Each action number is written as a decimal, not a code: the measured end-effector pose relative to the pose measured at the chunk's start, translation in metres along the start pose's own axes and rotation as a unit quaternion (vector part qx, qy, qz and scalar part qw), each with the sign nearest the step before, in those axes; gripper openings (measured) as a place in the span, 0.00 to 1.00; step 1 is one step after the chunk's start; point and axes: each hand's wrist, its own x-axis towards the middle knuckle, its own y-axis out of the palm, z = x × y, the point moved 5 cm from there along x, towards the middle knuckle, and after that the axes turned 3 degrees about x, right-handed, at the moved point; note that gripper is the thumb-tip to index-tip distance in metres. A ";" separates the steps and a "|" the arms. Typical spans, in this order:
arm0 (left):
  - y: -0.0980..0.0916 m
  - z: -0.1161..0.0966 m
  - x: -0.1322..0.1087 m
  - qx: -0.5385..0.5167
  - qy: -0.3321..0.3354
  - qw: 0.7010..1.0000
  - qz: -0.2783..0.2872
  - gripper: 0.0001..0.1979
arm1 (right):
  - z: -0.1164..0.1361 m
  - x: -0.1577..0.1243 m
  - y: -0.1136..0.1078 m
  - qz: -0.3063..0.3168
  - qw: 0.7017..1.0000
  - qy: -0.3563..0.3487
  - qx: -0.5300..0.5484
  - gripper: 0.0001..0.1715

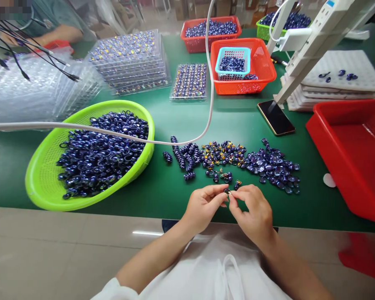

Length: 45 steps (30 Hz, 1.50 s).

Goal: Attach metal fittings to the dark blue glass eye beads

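Above the near edge of the green table, my left hand (203, 206) pinches a small dark glossy part (226, 191) between thumb and fingertips. My right hand (253, 210) meets it there, its thumb and finger closed at the same part; fingertips cover most of it. Just beyond my fingers lie a few loose pieces, one of them a dark piece with a gold patch (237, 184). Further out are a heap of gold-and-dark pieces (223, 153), short stacks of dark rings (190, 156) to the left, and a pile of flat dark glossy caps (271, 166) to the right.
A green basket (37, 196) full of dark ring-like parts stands left. A white cable (211, 83) loops over the table. Behind are stacked clear trays (137, 66), an orange basket (262, 62) and a phone (276, 118). A red bin (334, 166) stands right. Another person's arm (61, 35) shows far left.
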 end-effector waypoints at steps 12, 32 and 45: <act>-0.003 0.005 0.005 0.031 0.048 0.998 -0.017 0.11 | -0.001 0.004 -0.004 0.040 0.996 0.020 0.075 0.11; 0.001 0.004 -0.002 0.017 -0.020 0.990 0.140 0.13 | -0.029 0.007 -0.003 0.251 0.879 0.283 0.291 0.10; 0.001 0.011 -0.002 -0.117 -0.107 0.987 0.040 0.13 | -0.003 0.000 -0.015 0.164 0.976 -0.078 0.121 0.25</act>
